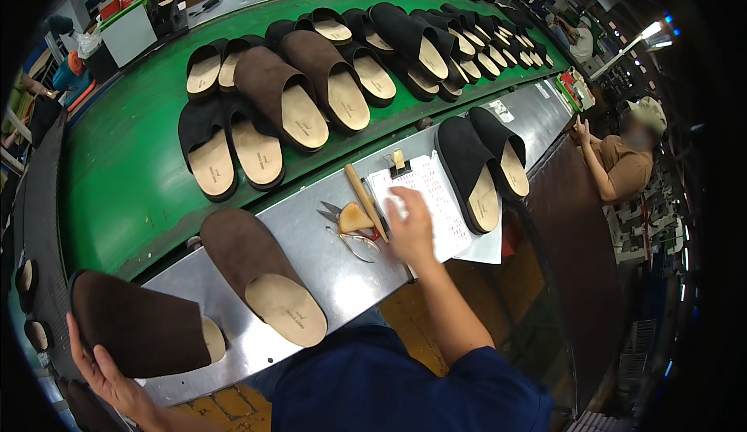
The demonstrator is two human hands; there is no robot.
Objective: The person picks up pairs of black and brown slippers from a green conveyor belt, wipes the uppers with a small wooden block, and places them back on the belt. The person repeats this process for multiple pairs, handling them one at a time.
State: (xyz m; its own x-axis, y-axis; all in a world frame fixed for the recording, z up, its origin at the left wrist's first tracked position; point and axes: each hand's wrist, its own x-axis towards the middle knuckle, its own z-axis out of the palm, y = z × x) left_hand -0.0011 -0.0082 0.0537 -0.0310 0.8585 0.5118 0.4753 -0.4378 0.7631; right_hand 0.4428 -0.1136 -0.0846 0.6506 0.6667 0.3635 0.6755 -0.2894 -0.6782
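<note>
My left hand (109, 377) grips the toe end of a dark brown suede clog (140, 323), which lies tilted on its side at the metal ledge's left end. Its mate, another brown clog (253, 257), rests sole down beside it with the tan insole showing. My right hand (411, 226), slightly blurred, hovers over the left edge of a clipboard with printed sheets (436, 206). Its thumb and fingers are bent but apart, and nothing shows between them. Left of that hand lie a wooden-handled tool (364, 199), a tan wedge-shaped piece (355, 218), scissors (331, 213) and pliers (359, 245).
A pair of black clogs (467, 171) stands right of the clipboard on the metal ledge (311, 226). Beyond it, a green conveyor belt (124, 199) carries several rows of black and brown clogs. Another person (626, 160) is at the right, near a green-edged tray (574, 90).
</note>
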